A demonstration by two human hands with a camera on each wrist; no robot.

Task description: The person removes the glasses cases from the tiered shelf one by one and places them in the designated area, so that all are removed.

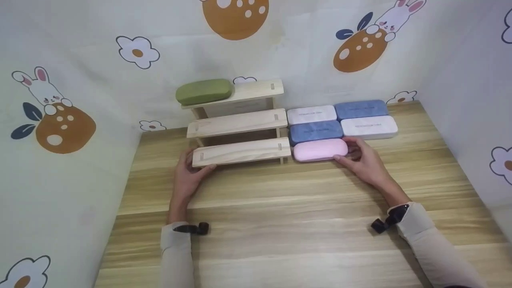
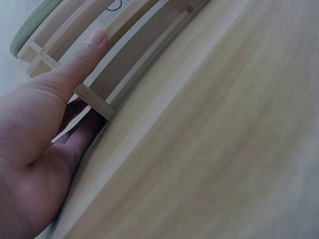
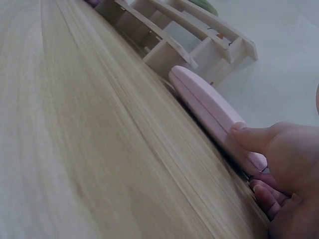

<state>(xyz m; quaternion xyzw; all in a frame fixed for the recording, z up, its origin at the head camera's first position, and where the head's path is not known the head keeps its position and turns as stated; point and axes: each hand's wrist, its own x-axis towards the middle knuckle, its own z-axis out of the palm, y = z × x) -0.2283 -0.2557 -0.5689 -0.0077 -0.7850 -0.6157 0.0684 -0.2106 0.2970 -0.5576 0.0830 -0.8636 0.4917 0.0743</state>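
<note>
A three-step wooden rack (image 1: 240, 152) stands against the back wall. My left hand (image 1: 187, 176) holds the left end of its lowest step, thumb along the front edge (image 2: 92, 50) and fingers round the side. To the rack's right lies a pink glasses case (image 1: 320, 150), flat on the table. My right hand (image 1: 366, 162) grips that case at its right end, the thumb (image 3: 251, 137) on the front face and the other fingers at the end and behind. A green glasses case (image 1: 204, 91) lies on the left part of the top step.
Behind the pink case lie a blue case (image 1: 316, 132) and a white case (image 1: 312, 115). Beside them are another white case (image 1: 370, 127) and another blue case (image 1: 361, 109). Printed cloth walls (image 1: 80, 192) border the wood-grain table (image 1: 288, 232) at the back and sides.
</note>
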